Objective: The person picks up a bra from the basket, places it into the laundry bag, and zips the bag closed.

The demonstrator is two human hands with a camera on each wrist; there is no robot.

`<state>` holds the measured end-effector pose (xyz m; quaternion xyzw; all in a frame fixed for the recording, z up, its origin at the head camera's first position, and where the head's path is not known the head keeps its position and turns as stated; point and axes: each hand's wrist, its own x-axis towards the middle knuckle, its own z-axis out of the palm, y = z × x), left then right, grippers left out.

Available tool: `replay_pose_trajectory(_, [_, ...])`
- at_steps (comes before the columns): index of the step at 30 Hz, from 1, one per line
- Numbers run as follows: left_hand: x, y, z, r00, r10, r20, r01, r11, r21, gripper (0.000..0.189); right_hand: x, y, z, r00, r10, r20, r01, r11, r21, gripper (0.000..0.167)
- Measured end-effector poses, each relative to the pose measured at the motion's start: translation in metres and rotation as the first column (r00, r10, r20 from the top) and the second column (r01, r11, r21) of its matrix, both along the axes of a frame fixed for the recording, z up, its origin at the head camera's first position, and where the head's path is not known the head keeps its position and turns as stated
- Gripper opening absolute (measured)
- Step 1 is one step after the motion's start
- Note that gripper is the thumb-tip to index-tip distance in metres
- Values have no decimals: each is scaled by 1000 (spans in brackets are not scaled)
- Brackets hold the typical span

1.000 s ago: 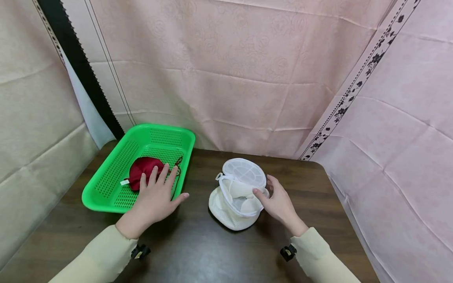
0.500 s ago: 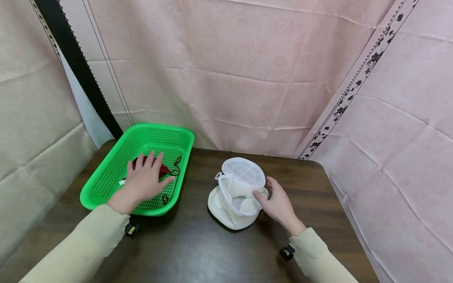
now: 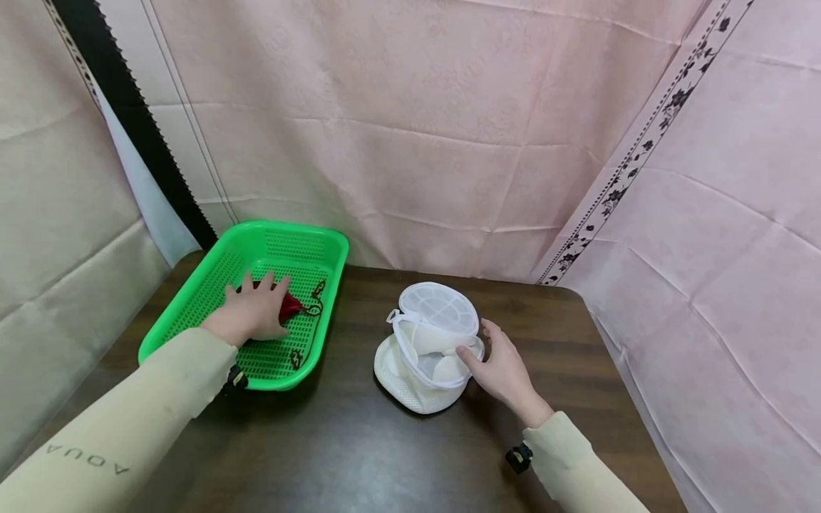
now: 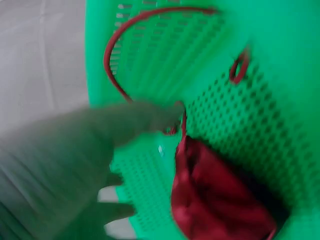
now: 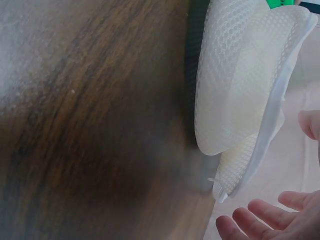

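A dark red satin pouch (image 4: pixel 215 195) with a knotted red cord (image 4: pixel 112 55) lies in the green plastic basket (image 3: pixel 321 235). My left hand (image 3: pixel 253 310) reaches down into the basket with its fingers spread over the pouch, covering much of it in the head view. A white mesh laundry bag (image 3: pixel 410 377) stands at mid-table, its round lid (image 3: pixel 440 306) folded back and its mouth wide. Beside the bag's right rim is my right hand (image 3: pixel 503 367), thumb and fingers apart and relaxed. The right wrist view shows a gap between these fingers and the mesh.
The dark wooden table (image 3: pixel 359 456) carries both the basket and the bag. Behind it hangs a pale pink cloth (image 3: pixel 417 157), with more cloth along the left and right sides. Dark small cameras sit at both cuffs.
My left hand has moved left and down into the basket, from over its right side onto the pouch. My right hand has stayed beside the mesh bag.
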<state>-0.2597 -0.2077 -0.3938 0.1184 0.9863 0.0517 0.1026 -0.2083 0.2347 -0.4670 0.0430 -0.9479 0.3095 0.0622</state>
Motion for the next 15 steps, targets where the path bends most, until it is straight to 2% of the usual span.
replay_pose_trajectory(3, [0,1,6,995,4,103,-3,1000,-9,107,0,-1,0,1000,-1,9,1,1000,4,83])
replay_pose_trajectory(5, [-1,1,11,990,11,143,-8,1000,-21,108,0,-2,0,1000,-1,10,1,1000,4,82])
replay_pose_trajectory(11, [-15,-4,25,983,28,183,-20,999,-41,103,0,-3,-1,1000,6,9,-6,1000,-4,82])
replay_pose_trajectory(13, [-20,-8,23,983,39,178,-32,999,-40,101,1,-3,-2,1000,8,9,-8,1000,-5,83])
replay_pose_trajectory(15, [-23,-13,17,980,68,186,-63,998,-33,101,2,-2,-3,1000,8,10,-8,1000,-8,83])
